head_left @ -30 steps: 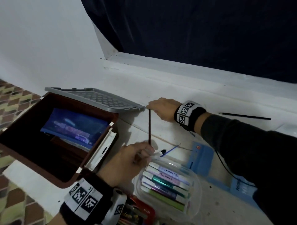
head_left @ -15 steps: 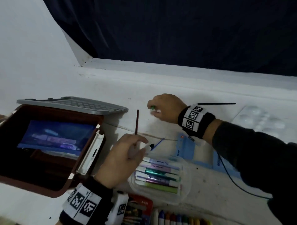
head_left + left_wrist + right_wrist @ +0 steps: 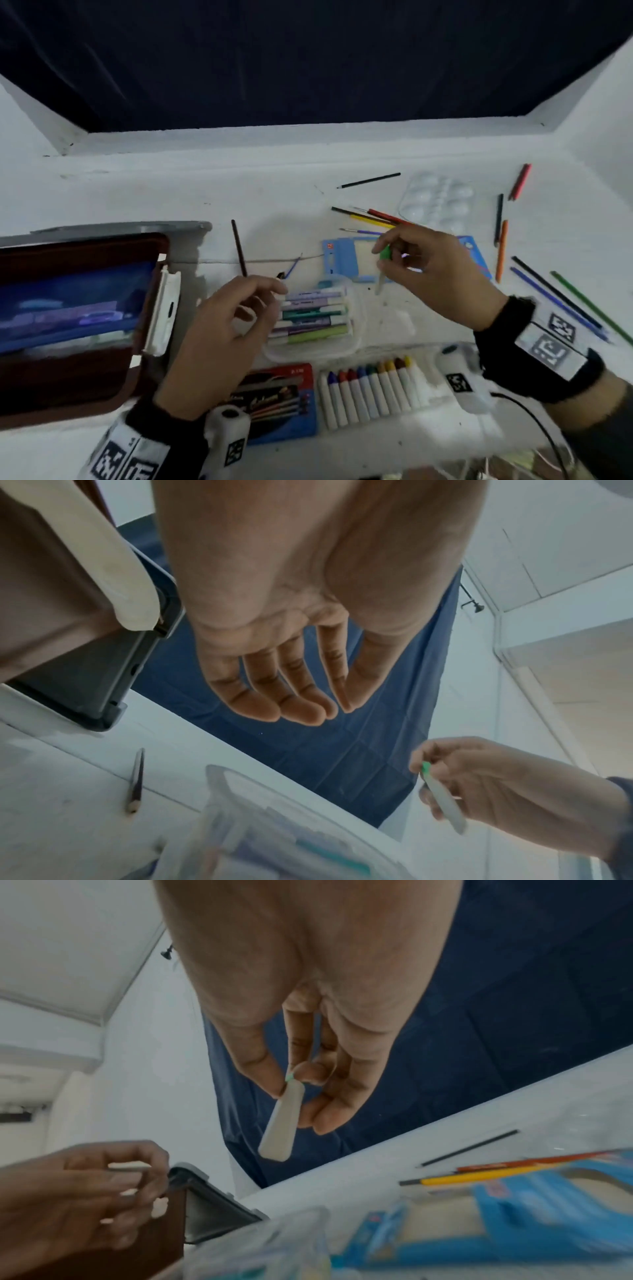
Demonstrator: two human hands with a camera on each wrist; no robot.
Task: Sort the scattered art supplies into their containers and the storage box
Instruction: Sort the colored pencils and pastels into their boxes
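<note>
Head view: right hand (image 3: 442,270) pinches a green-tipped white crayon (image 3: 381,274) above the tabletop (image 3: 274,192), at 2 o'clock from the clear marker case (image 3: 356,308). Left wrist view: left hand (image 3: 301,642) relaxed, holding nothing. Right wrist view: crayon (image 3: 281,1123) hangs from the fingertips (image 3: 270,1088).

**Where everything sits on your work surface**

An open storage box (image 3: 78,308) sits at your far left, its lid (image 3: 113,228) standing behind it. Just right of the box lies a lone pencil (image 3: 238,246). Before you, a clear tub (image 3: 356,329) holds markers (image 3: 313,317). Nearer to you, a flat pencil tin (image 3: 284,401) sits left of a row of crayons (image 3: 370,390). Behind the tub lies a card packet (image 3: 346,260), with loose pencils (image 3: 370,216) behind it. A palette (image 3: 438,200) lies further right. More pencils (image 3: 561,301) lie scattered at your far right.
</note>
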